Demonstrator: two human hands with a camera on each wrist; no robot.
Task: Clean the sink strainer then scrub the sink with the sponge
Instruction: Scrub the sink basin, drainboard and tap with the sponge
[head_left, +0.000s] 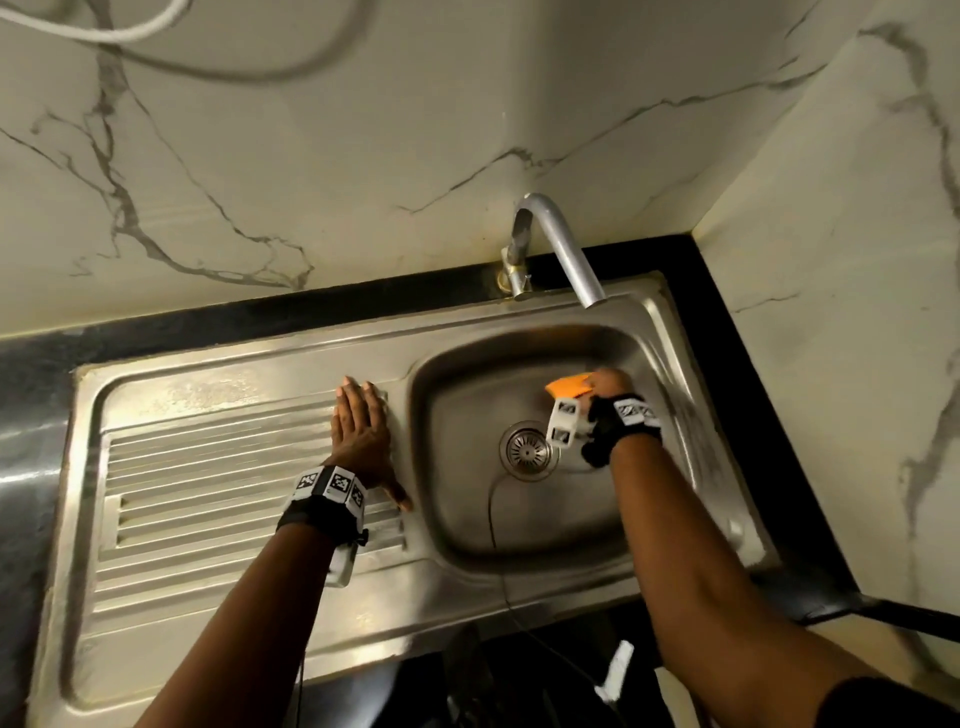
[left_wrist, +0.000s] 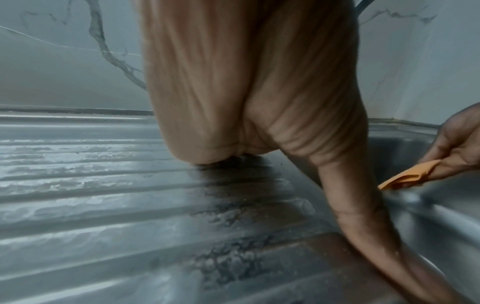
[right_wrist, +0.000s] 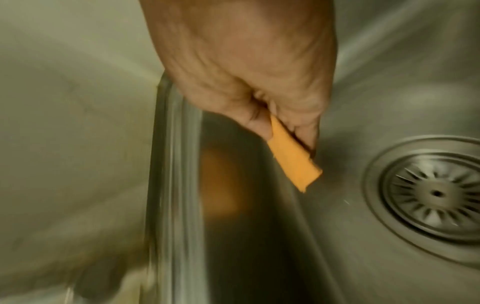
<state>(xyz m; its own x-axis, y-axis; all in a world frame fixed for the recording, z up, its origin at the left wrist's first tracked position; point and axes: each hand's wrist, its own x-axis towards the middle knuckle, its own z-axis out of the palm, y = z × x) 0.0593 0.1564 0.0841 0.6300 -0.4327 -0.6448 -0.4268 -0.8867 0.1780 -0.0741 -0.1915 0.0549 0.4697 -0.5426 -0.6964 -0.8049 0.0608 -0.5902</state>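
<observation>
Orange sponge (head_left: 570, 387), one; strainer (head_left: 528, 451), seemingly one.

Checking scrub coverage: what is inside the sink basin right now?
Inside the basin: the strainer seated in the drain, and the right hand gripping the orange sponge near the back wall. The steel under hand and sponge is hidden.

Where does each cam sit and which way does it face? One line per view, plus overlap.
Head: on the head, facing down at the sink, tap and strainer; both forearms show, left hand flat on the drainboard.
Left wrist: looks along the palm across the drainboard's ribs toward the basin.
Right wrist: looks along the right hand gripping the orange sponge into the basin.
Shared: all three show the sponge; head and right wrist share the strainer.
</observation>
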